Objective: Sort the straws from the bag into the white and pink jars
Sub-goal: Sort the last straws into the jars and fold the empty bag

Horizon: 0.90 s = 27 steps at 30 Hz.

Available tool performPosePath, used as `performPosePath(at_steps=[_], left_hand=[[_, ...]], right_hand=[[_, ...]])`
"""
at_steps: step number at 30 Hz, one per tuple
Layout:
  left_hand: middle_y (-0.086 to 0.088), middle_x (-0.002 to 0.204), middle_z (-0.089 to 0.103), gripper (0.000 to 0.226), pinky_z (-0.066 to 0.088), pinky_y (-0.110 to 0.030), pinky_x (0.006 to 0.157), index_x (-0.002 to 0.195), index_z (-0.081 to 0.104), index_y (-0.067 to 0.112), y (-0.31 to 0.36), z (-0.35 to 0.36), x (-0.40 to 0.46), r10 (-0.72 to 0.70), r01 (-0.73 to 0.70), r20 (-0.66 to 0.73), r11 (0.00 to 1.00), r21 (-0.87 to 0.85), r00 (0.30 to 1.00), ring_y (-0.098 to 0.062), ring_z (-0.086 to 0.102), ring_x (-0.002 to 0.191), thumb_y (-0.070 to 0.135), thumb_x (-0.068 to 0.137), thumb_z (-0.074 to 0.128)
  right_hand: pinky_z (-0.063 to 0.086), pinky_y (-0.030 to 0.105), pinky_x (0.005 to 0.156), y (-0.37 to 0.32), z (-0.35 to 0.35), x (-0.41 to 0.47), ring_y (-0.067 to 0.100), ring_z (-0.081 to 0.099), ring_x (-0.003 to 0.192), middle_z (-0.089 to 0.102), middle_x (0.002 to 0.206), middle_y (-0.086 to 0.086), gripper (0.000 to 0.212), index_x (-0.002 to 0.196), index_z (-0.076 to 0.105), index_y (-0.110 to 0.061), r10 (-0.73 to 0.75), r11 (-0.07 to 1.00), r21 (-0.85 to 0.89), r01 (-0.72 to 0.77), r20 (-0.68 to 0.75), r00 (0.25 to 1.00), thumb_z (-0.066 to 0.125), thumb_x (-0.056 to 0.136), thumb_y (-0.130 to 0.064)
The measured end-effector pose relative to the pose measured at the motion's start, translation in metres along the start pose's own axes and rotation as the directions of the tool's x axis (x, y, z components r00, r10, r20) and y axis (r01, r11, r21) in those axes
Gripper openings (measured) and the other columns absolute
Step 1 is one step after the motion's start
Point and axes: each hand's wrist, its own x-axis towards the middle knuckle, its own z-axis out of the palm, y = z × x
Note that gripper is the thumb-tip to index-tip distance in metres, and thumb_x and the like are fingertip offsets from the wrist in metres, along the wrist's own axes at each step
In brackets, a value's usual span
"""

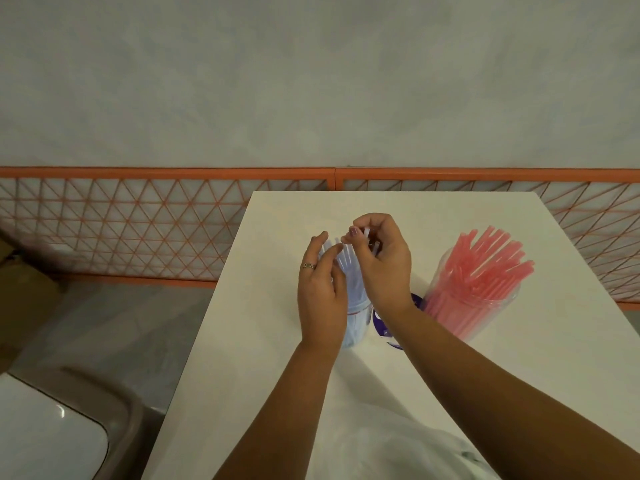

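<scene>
Orange lattice fencing [138, 230] runs across the middle of the frame below a grey wall, and at the lower left corner sits a glossy white object [45, 431] that cannot be identified. The white table [242, 341] fills the centre and lower right of the frame. Just left of centre, the left hand [322, 292] is raised with its fingers straight and loosely spread, a ring on one finger, the palm turned toward the white straws [343, 261]; whether the fingertips touch them cannot be told, and it grips nothing. Those pale straws stand upright in a clear jar [356, 323], which is mostly hidden behind the left hand and wrist. Immediately to the right, at the frame's centre, the right hand [381, 261] is curled above the jar's mouth, its thumb and forefinger pinching the top end of one white straw [366, 233], the other fingers folded in. Below that wrist, between the two jars, a purple-and-white piece of packaging [384, 327] lies on the table, partly covered by the forearm. Right of centre stands the second clear jar [478, 306], tilted-looking in the wide lens, packed with pink straws [485, 265] that fan out above its rim. A pale garment [398, 455] shows at the bottom edge.
</scene>
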Motion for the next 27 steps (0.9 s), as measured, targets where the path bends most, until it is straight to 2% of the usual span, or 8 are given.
performPosePath(at_steps=[4, 7, 10, 13, 16, 21, 24, 27], left_hand=[[-0.001, 0.141, 0.046, 0.031, 0.029, -0.002, 0.094, 0.122, 0.058, 0.013, 0.001, -0.002, -0.001, -0.003, 0.003, 0.016, 0.999, -0.032, 1.000, -0.015, 0.046, 0.128, 0.016, 0.093, 0.047], [-0.002, 0.140, 0.048, 0.035, 0.035, -0.011, 0.098, 0.127, 0.054, 0.010, 0.000, -0.003, -0.003, -0.022, 0.024, 0.026, 0.997, -0.078, 0.999, -0.016, 0.047, 0.127, 0.020, 0.095, 0.044], [0.000, 0.143, 0.044, 0.038, 0.027, -0.002, 0.098, 0.133, 0.047, 0.013, 0.001, -0.005, -0.003, -0.081, 0.087, 0.058, 0.991, -0.104, 0.995, -0.014, 0.040, 0.133, 0.025, 0.097, 0.039], [0.001, 0.150, 0.034, 0.042, 0.024, -0.011, 0.102, 0.139, 0.039, 0.017, 0.004, -0.008, -0.002, -0.066, 0.070, 0.131, 0.997, -0.031, 0.989, -0.013, 0.028, 0.140, 0.028, 0.098, 0.035], [0.000, 0.154, 0.026, 0.047, 0.025, -0.020, 0.105, 0.143, 0.029, 0.022, 0.006, -0.013, 0.000, -0.083, 0.084, 0.186, 0.996, 0.001, 0.979, -0.016, 0.025, 0.141, 0.031, 0.097, 0.034], [-0.001, 0.151, 0.031, 0.060, 0.027, -0.021, 0.107, 0.142, 0.030, 0.020, 0.013, -0.025, -0.012, -0.037, 0.042, 0.153, 0.999, -0.034, 0.988, -0.019, 0.032, 0.139, 0.045, 0.087, 0.033], [0.002, 0.139, 0.045, 0.061, 0.026, -0.003, 0.099, 0.134, 0.043, 0.014, 0.017, -0.034, -0.029, 0.099, -0.095, 0.052, 0.993, -0.066, 0.994, -0.007, 0.040, 0.127, 0.054, 0.089, 0.033], [0.002, 0.124, 0.056, 0.053, 0.030, 0.000, 0.098, 0.122, 0.054, 0.011, 0.014, -0.039, -0.048, 0.251, -0.252, -0.021, 0.968, -0.008, 0.968, 0.002, 0.043, 0.116, 0.049, 0.094, 0.032]], right_hand=[[0.048, 0.012, 0.080, -0.005, -0.003, -0.008, 0.006, 0.062, 0.088, 0.062, 0.092, -0.007, 0.020, 0.106, 0.050, -0.020, -0.075, 0.997, 0.009, 0.075, 0.000, 0.997, 0.055, 0.092, -0.007], [0.043, 0.007, 0.087, -0.003, -0.006, -0.011, 0.004, 0.058, 0.097, 0.062, 0.104, -0.004, 0.018, 0.111, 0.056, -0.019, -0.136, 0.984, -0.106, 0.144, 0.078, 0.988, 0.048, 0.095, -0.017], [0.033, 0.003, 0.093, 0.006, -0.010, -0.018, 0.013, 0.058, 0.107, 0.065, 0.113, 0.009, 0.047, 0.113, 0.062, -0.008, -0.108, 0.939, -0.292, 0.183, 0.255, 0.961, 0.032, 0.092, -0.037], [0.012, 0.019, 0.111, 0.013, -0.014, -0.025, 0.012, 0.032, 0.138, 0.045, 0.144, 0.004, 0.075, 0.137, 0.043, -0.016, -0.010, 0.876, -0.440, 0.199, 0.397, 0.918, 0.007, 0.088, -0.059], [-0.005, 0.033, 0.114, 0.008, -0.018, -0.029, 0.002, 0.003, 0.143, 0.013, 0.157, -0.007, 0.087, 0.145, 0.011, -0.032, 0.023, 0.844, -0.486, 0.225, 0.452, 0.892, -0.015, 0.074, -0.075], [-0.005, 0.035, 0.113, -0.010, -0.033, -0.046, 0.005, 0.007, 0.142, 0.009, 0.154, -0.011, 0.074, 0.138, 0.011, -0.035, -0.041, 0.876, -0.439, 0.200, 0.346, 0.937, -0.001, 0.078, -0.077], [0.016, 0.047, 0.117, -0.004, -0.054, -0.071, 0.009, 0.024, 0.139, 0.029, 0.152, -0.005, 0.055, 0.138, 0.024, -0.035, -0.051, 0.872, -0.461, 0.163, 0.244, 0.968, 0.026, 0.087, -0.058], [0.032, 0.048, 0.110, 0.013, -0.076, -0.101, 0.006, 0.033, 0.133, 0.038, 0.146, -0.006, 0.055, 0.136, 0.039, -0.031, -0.022, 0.857, -0.483, 0.180, 0.314, 0.949, 0.040, 0.085, -0.052]])
